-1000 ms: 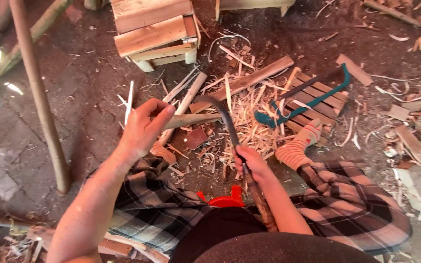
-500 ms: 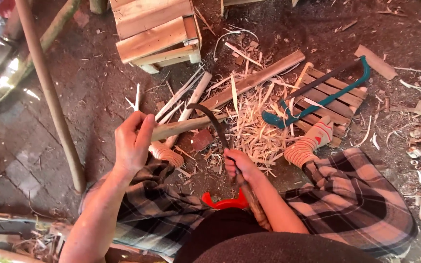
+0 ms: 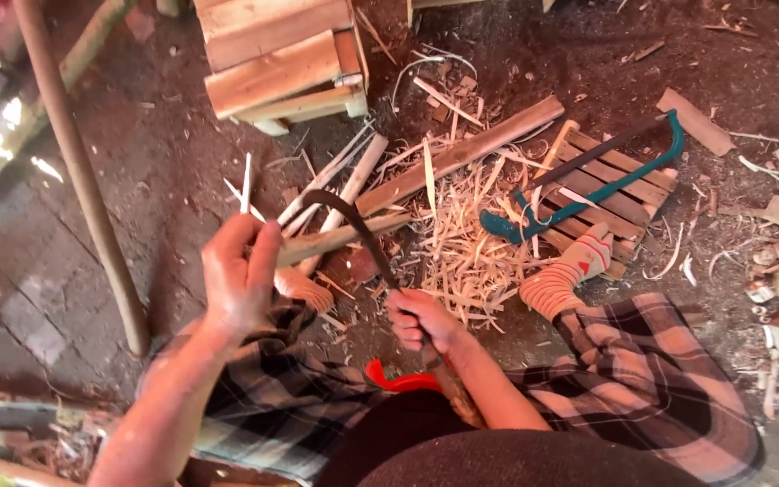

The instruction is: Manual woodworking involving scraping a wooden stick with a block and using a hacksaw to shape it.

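While I sit low with my knees spread, my left hand (image 3: pixel 238 275) is wrapped tight around the near end of a long, pale, roughly round wooden stick (image 3: pixel 344 236), holding it level above my lap so that its far end points away toward the heap of pale curled wood shavings (image 3: pixel 466 243). My right hand (image 3: pixel 418 317) is clamped on the handle of a dark, curved-bladed hooked knife (image 3: pixel 353 221), whose blade arches up and over the stick and rests on it, set to bite the wood. The hands stay apart, one per object. A teal-framed bow saw (image 3: pixel 588 176) lies on a small slatted wooden pallet (image 3: pixel 619 176) beyond my striped sock (image 3: pixel 565 275), within reach but idle. Stacked pale planks (image 3: pixel 277 59) sit farther off on the dirt floor (image 3: pixel 164 171).
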